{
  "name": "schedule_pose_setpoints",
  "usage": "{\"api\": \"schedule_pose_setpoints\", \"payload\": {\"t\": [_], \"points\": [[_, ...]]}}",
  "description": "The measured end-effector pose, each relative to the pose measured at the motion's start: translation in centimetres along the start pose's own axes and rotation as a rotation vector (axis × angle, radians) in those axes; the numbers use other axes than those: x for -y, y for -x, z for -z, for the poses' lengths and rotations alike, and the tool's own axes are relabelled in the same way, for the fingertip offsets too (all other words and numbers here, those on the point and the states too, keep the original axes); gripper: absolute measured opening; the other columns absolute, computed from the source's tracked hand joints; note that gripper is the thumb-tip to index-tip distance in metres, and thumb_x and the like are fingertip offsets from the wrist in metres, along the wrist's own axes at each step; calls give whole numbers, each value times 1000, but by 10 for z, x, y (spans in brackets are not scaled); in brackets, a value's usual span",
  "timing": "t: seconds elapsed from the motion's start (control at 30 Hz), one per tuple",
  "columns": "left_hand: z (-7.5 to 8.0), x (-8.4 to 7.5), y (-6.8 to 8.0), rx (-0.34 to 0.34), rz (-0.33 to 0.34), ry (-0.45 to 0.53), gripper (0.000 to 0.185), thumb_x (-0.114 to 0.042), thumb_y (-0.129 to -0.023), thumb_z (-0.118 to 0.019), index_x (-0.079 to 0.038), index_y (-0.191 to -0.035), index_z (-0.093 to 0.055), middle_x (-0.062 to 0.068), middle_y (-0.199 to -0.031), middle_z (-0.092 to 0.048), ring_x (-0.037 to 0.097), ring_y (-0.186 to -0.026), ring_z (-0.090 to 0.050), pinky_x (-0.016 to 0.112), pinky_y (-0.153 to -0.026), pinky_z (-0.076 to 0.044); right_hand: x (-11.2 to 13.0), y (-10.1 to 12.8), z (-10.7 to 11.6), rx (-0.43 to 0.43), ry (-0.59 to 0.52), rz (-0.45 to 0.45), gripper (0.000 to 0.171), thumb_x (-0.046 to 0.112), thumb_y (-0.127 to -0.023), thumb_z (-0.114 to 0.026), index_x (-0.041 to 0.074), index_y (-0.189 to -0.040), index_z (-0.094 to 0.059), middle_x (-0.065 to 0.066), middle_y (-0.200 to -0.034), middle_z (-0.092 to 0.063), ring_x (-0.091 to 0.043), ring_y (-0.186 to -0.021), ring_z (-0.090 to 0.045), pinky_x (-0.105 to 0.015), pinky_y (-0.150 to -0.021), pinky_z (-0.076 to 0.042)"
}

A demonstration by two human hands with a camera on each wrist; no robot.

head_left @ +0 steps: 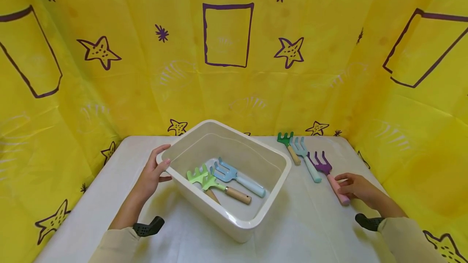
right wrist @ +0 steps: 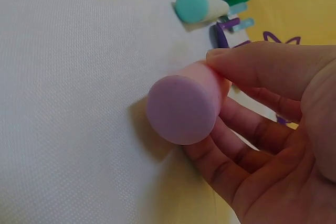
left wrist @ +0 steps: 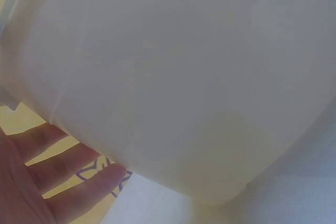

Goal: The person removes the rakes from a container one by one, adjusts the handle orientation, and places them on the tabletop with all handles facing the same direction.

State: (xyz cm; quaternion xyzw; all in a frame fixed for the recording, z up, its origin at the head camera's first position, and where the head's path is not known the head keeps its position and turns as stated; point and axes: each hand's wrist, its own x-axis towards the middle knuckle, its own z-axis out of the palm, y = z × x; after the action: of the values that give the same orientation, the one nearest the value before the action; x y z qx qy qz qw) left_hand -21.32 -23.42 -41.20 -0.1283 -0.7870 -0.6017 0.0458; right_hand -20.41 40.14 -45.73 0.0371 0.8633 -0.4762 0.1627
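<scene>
Head view is showing the left hand (head_left: 151, 175) resting straight, relaxed fingers against the left rim of the tub (head_left: 278, 158), which is sitting mid-surface holding two green rakes (head_left: 202, 177) and a blue rake (head_left: 234, 175). Right of the tub, a green rake (head_left: 287, 144) and a teal rake (head_left: 305, 158) are lying; furthest right, the right hand (head_left: 360, 189) is pinching the purple rake (head_left: 329, 175) by its pink handle.

The purple rake (head_left: 323, 164) has a pink handle (right wrist: 185, 107) and lies flat on the table, prongs pointing away; fingers pinch the handle's round end; the white tub (head_left: 272, 154) stands upright just to its left, with a hand touching its left rim.
</scene>
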Motion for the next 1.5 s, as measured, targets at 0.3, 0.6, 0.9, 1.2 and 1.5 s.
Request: {"api": "schedule_pose_setpoints", "payload": {"t": [0.3,0.6,0.9,1.2,1.5], "points": [[0,1,-1,4,-1,-7,49,-26,-104,-43,-17,-149,-25,20,-146,-32,49,-111,-52,57,-79,-53,1,-1,-3,-20,44,-2,51,10,-89,-68,-11,-129,-45,-15,-103,-57,-25,-85,-56,-33,-74,-54],[-1,-1,-2,14,1,6,51,-25,-104,-43,-17,-150,-23,20,-149,-29,50,-114,-50,60,-80,-52,9,-1,1,-12,82,38,45,6,-91,-62,-12,-128,-44,-12,-93,-60,-27,-82,-59,-41,-79,-54],[-2,0,-3,14,2,-3,51,-26,-104,-44,-17,-149,-24,21,-147,-30,50,-113,-50,59,-80,-52,41,-8,14,-65,156,91,44,12,-94,-62,-9,-130,-47,-15,-101,-62,-34,-94,-59,-43,-80,-55],[-2,3,-3,11,-3,-27,50,-28,-104,-43,-17,-149,-25,21,-145,-33,49,-108,-54,55,-78,-54,93,-12,24,-69,225,228,41,15,-96,-60,-8,-128,-49,-20,-108,-61,-29,-92,-62,-44,-81,-55],[2,4,-2,6,-7,-29,50,-28,-104,-43,-17,-149,-24,20,-146,-31,50,-109,-53,55,-77,-54,151,-26,11,-54,267,307,37,17,-96,-60,-6,-125,-53,-21,-106,-61,-27,-88,-62,-41,-78,-56]]}}
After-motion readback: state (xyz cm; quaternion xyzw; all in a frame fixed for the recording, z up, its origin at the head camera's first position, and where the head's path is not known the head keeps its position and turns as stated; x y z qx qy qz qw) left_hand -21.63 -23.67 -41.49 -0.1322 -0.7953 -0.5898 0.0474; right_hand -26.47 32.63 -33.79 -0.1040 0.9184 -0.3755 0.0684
